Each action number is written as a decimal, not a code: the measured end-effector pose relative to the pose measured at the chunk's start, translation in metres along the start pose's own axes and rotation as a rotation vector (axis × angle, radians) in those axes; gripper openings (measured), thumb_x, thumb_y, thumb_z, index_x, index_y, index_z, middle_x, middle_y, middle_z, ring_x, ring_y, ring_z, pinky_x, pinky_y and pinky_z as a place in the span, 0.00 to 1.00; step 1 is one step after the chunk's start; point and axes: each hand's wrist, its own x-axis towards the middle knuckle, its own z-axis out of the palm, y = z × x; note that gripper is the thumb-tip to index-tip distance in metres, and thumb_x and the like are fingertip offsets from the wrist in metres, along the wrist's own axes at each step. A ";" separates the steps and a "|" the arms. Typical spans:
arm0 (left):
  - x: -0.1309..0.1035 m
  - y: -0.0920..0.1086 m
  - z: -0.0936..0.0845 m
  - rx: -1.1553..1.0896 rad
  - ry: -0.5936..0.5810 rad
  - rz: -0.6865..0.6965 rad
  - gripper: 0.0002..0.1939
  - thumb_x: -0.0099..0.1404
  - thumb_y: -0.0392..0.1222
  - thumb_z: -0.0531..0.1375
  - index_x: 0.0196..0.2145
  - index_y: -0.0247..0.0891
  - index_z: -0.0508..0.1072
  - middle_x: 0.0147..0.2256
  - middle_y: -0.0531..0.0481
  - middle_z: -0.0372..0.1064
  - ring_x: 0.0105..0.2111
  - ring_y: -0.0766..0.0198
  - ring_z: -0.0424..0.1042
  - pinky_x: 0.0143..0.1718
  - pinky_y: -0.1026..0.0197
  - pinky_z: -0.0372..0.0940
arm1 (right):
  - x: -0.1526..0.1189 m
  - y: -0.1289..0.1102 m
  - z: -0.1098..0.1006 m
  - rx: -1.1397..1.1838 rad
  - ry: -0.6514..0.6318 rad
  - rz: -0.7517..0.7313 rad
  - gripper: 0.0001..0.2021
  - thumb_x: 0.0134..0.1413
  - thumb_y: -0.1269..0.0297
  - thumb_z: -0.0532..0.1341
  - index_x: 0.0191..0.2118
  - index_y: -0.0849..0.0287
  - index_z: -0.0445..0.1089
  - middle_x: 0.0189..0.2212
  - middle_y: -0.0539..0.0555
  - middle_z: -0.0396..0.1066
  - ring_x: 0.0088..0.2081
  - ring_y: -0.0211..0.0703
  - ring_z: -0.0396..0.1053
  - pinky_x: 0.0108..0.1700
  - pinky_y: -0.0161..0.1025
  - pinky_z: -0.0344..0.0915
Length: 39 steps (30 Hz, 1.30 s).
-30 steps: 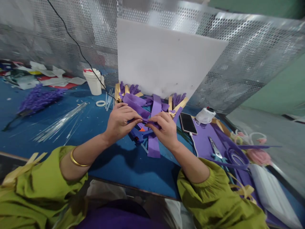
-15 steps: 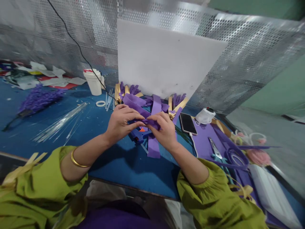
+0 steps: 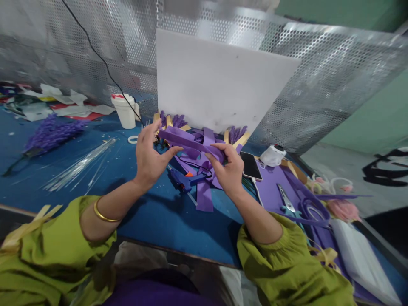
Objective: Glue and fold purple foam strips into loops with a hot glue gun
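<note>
A purple ribbon strip [image 3: 185,139] stretches in the air between my hands. My right hand [image 3: 230,169] pinches its right part between thumb and fingers. At the strip's other end my left hand [image 3: 149,157] is open, thumb held away from the raised fingers; whether it touches the ribbon I cannot tell. Below them on the blue table [image 3: 172,227] lies a blue hot glue gun [image 3: 182,180] with an orange part. A flat purple strip [image 3: 204,199] runs down beside it, and more purple strips lie in a tangle behind.
Bunches of purple flowers [image 3: 236,133] with gold ribbon stand before a white board [image 3: 219,80]. Rightward are a phone [image 3: 251,165], scissors [image 3: 287,199] and a ribbon roll [image 3: 315,210]. A white cup [image 3: 125,112], clear sticks [image 3: 83,163] and a lavender bunch [image 3: 52,131] lie left.
My left hand has let go of its pinch, opened and moved left and up. The right hand has shifted slightly right, still pinching the ribbon, which now shows as a longer band.
</note>
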 end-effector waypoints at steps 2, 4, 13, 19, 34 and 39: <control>-0.002 0.001 0.005 -0.216 -0.024 -0.236 0.32 0.51 0.50 0.74 0.52 0.39 0.75 0.53 0.41 0.72 0.54 0.49 0.70 0.53 0.53 0.65 | -0.001 -0.002 0.001 0.019 0.037 0.032 0.08 0.58 0.60 0.66 0.42 0.55 0.73 0.37 0.52 0.75 0.41 0.47 0.73 0.44 0.43 0.68; -0.007 0.006 0.009 -0.488 -0.228 -0.477 0.23 0.53 0.49 0.72 0.44 0.35 0.78 0.45 0.41 0.76 0.46 0.53 0.74 0.45 0.58 0.69 | -0.003 -0.007 0.002 0.028 0.020 0.058 0.08 0.58 0.59 0.66 0.41 0.55 0.73 0.37 0.52 0.75 0.40 0.47 0.73 0.44 0.43 0.69; -0.006 0.009 0.013 -0.929 -0.267 -1.003 0.05 0.64 0.39 0.67 0.31 0.36 0.76 0.28 0.50 0.77 0.29 0.65 0.75 0.26 0.67 0.68 | -0.015 -0.031 0.009 0.108 -0.341 0.251 0.27 0.54 0.57 0.67 0.59 0.56 0.65 0.48 0.57 0.74 0.42 0.48 0.74 0.43 0.44 0.70; 0.021 0.000 0.004 -0.998 -0.147 -1.079 0.12 0.73 0.36 0.57 0.30 0.33 0.74 0.22 0.54 0.70 0.19 0.73 0.67 0.22 0.71 0.63 | -0.016 -0.030 0.007 0.400 -0.872 0.243 0.16 0.65 0.56 0.56 0.54 0.56 0.69 0.34 0.51 0.77 0.27 0.39 0.73 0.33 0.37 0.69; 0.015 -0.002 0.006 -0.917 -0.134 -1.002 0.04 0.62 0.39 0.68 0.32 0.37 0.77 0.26 0.53 0.76 0.25 0.66 0.72 0.32 0.64 0.69 | -0.019 -0.004 0.017 -0.537 -1.089 -0.332 0.27 0.54 0.74 0.56 0.61 0.62 0.66 0.45 0.65 0.73 0.47 0.55 0.71 0.60 0.55 0.52; 0.019 -0.009 0.006 -0.879 -0.080 -0.983 0.04 0.65 0.36 0.64 0.31 0.37 0.77 0.25 0.53 0.75 0.26 0.66 0.73 0.34 0.64 0.69 | -0.020 0.009 0.021 -0.377 -0.900 -0.196 0.17 0.52 0.69 0.61 0.49 0.62 0.72 0.41 0.61 0.74 0.45 0.52 0.71 0.60 0.53 0.54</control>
